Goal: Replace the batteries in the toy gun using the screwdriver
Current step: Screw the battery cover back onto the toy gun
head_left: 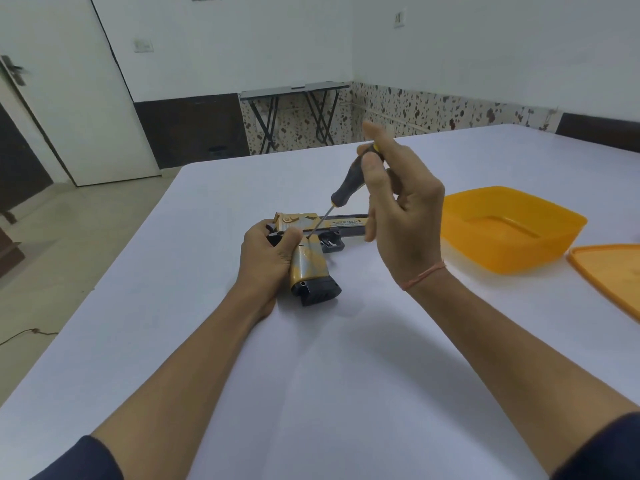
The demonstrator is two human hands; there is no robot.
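A gold and black toy gun point(313, 261) lies on its side on the white table point(346, 375), barrel pointing right, grip toward me. My left hand point(268, 258) clasps the rear of the gun and the top of its grip, thumb across it. My right hand point(398, 209) pinches the dark handle of a screwdriver point(346, 183) between thumb and fingers, with the index finger lifted. The thin shaft slants down to the left and its tip rests on the gun's side just above the grip, by my left thumb. No batteries are visible.
An open orange plastic tub point(512, 226) stands to the right of the gun, and its orange lid point(609, 275) lies at the right edge of the view. Beyond the table's far edge are a folding table point(294, 95) against the wall and a white door point(69, 98).
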